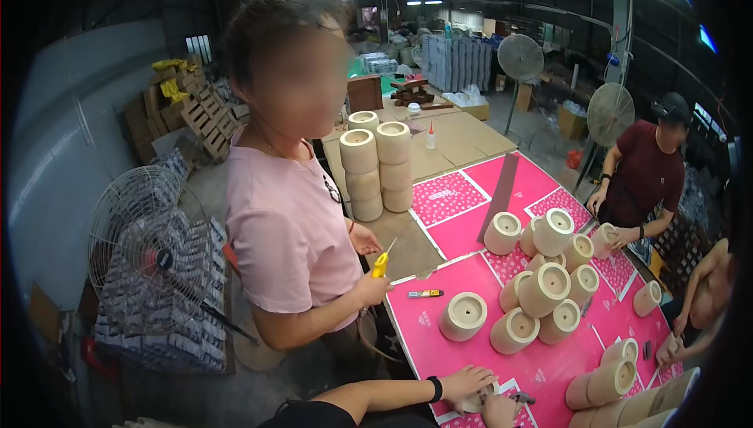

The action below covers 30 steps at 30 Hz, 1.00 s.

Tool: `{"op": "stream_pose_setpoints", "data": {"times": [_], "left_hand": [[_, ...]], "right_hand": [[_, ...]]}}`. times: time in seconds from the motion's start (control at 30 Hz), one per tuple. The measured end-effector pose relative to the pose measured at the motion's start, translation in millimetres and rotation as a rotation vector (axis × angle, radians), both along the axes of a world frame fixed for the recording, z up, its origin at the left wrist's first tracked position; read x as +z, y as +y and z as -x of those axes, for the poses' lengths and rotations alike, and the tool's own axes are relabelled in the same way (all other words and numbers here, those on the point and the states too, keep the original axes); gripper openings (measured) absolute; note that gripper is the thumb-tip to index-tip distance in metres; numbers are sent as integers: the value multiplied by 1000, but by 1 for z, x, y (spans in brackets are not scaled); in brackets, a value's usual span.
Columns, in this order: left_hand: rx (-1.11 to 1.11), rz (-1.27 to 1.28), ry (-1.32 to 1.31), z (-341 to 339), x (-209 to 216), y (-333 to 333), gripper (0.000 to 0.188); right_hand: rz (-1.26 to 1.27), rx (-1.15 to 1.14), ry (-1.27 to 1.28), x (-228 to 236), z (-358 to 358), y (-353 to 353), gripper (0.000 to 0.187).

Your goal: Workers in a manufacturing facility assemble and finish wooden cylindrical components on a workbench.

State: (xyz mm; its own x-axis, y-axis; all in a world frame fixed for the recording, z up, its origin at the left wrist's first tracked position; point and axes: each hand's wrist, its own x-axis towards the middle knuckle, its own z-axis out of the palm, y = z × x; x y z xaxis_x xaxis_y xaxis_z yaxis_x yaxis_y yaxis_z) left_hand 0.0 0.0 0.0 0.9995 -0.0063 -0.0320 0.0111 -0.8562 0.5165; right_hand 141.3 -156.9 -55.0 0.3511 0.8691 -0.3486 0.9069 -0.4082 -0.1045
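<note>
My left hand (468,382), with a black band at the wrist, is closed over a round pale wooden pot (475,404) near the table's front edge. Close beside it my right hand (499,411) is curled, its fingers partly hidden at the lower edge of the picture. A small dark tool (522,398) shows just past the right hand; whether that hand grips it is unclear. Ahead of my hands, several similar pots (463,317) stand or lie in a cluster on the pink-sheeted table (427,350). A yellow-and-black box cutter or similar small piece (425,294) lies left of them.
On my left a person in pink (282,224) holds a yellow-handled pointed tool (381,264). Stacked pots (365,173) and a small bottle (431,136) stand on the far table. Two other people work along the right side. More pots (612,379) lie at front right; a fan (153,248) stands left.
</note>
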Motion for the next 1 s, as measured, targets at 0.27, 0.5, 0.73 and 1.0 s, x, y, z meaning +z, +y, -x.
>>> {"op": "stream_pose_setpoints", "data": {"times": [0.27,0.5,0.73,1.0], "left_hand": [[372,176,-160,5,-17,-16,119],[48,4,23,2,-8,13,140],[-4,21,-111,1,-28,19,126],[527,246,-171,16,-34,-27,126]], "right_hand": [[-748,53,426,-14,29,26,39],[-329,117,66,45,13,-8,34],[-13,79,118,45,41,21,32],[-207,-370,390,93,59,42,30]]}}
